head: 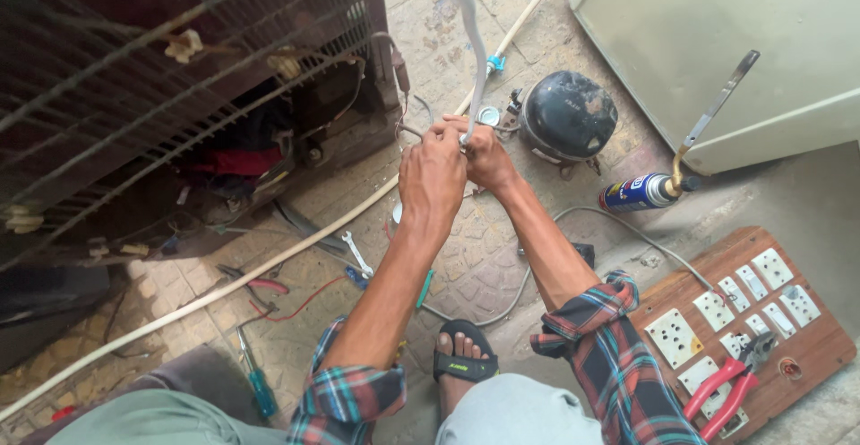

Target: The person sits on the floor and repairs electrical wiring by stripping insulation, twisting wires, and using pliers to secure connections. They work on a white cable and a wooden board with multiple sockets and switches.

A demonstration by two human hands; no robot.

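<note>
My left hand [433, 172] and my right hand [485, 155] are pressed together in front of me, both closed on the lower end of a white flexible hose [472, 28] that runs up out of the top of the view. A thin metal tube pokes out to the left of my fingers. Just beyond my hands sits a black dome-shaped compressor [568, 115] on the paved floor. The open rear of a refrigerator with its wire condenser grid [161, 60] stands at the left.
A blue gas torch can [640, 191] with a long nozzle lies at the right. A wooden board of white sockets [743, 319] holds red-handled pliers [730, 384]. A long white pipe [206, 297], a wrench [357, 254], red wire and a screwdriver [256, 378] lie on the floor. My sandalled foot [461, 355] is below.
</note>
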